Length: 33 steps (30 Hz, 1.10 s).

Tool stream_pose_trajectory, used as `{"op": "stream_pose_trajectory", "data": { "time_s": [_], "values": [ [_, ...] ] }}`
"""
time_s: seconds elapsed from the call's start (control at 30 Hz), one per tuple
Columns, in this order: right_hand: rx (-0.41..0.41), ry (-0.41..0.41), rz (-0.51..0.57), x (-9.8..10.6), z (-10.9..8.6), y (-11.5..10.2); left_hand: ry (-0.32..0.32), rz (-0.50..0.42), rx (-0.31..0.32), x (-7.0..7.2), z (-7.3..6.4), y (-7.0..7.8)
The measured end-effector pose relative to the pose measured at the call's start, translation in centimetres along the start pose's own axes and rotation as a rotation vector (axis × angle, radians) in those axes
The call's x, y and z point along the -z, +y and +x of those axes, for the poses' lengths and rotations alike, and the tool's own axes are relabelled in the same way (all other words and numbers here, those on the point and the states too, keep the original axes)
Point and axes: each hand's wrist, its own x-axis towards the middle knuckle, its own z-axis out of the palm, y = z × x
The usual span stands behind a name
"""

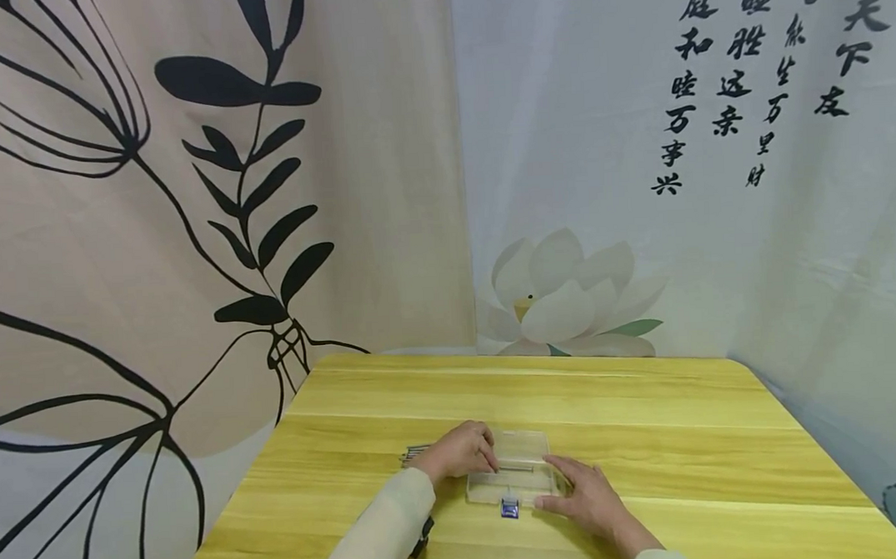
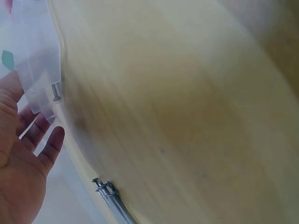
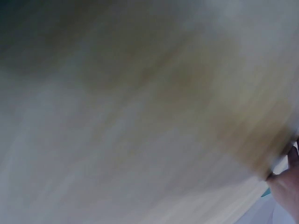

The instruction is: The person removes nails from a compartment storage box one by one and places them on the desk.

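Note:
A clear plastic box [image 1: 495,488] lies on the table with its lid [image 1: 523,445] tipped back. A blue-marked latch [image 1: 510,508] is at its front. My left hand [image 1: 459,451] reaches over the box's left side, fingers pointing down into it. In the left wrist view, the loosely bent fingers of the left hand [image 2: 28,149] are beside the clear wall, near a flat-headed metal nail [image 2: 56,92]. My right hand [image 1: 588,498] holds the box's right end between thumb and fingers. Only part of the right hand [image 3: 286,184] shows in its wrist view.
Several metal nails [image 2: 111,195] lie in a bunch on the wooden table [image 1: 649,421], left of the box. A small black object [image 1: 423,539] is partly hidden by the left sleeve. A printed curtain [image 1: 391,190] hangs behind the table.

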Motion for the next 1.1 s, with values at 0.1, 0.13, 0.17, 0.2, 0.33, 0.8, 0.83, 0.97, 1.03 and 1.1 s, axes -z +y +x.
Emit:
{"op": "stream_pose_trajectory", "data": {
  "time_s": [0.1,0.13,0.17,0.2,0.33,0.8,0.83,0.97,1.03,1.1],
  "values": [
    [0.004,0.004,-0.002,-0.04,0.0,0.1,-0.003,0.055,-0.036,0.18,0.01,0.24],
    [0.005,0.005,-0.003,-0.04,-0.02,0.12,-0.003,0.071,-0.05,0.19,0.01,0.29],
    [0.006,0.006,-0.003,-0.07,-0.02,0.17,-0.004,0.085,-0.057,0.18,0.01,0.34],
    [0.006,0.007,-0.003,-0.08,-0.03,0.19,-0.004,0.098,-0.064,0.2,-0.01,0.39],
    [0.003,0.005,0.005,-0.11,-0.04,0.2,-0.013,0.103,-0.069,0.22,-0.06,0.44],
    [0.011,0.018,-0.011,-0.21,0.08,-0.17,-0.017,-0.019,-0.031,0.31,-0.24,-0.23],
    [0.013,0.018,-0.014,-0.23,0.09,-0.19,-0.02,-0.02,-0.027,0.33,-0.25,-0.27],
    [0.02,0.02,-0.019,-0.3,0.09,-0.28,-0.021,-0.019,-0.029,0.37,-0.26,-0.33],
    [0.025,0.023,-0.02,-0.26,0.06,-0.36,-0.016,-0.019,-0.036,0.36,-0.28,-0.34],
    [0.03,0.027,-0.019,-0.23,0.03,-0.43,-0.012,-0.022,-0.04,0.33,-0.33,-0.39]
  ]
}}
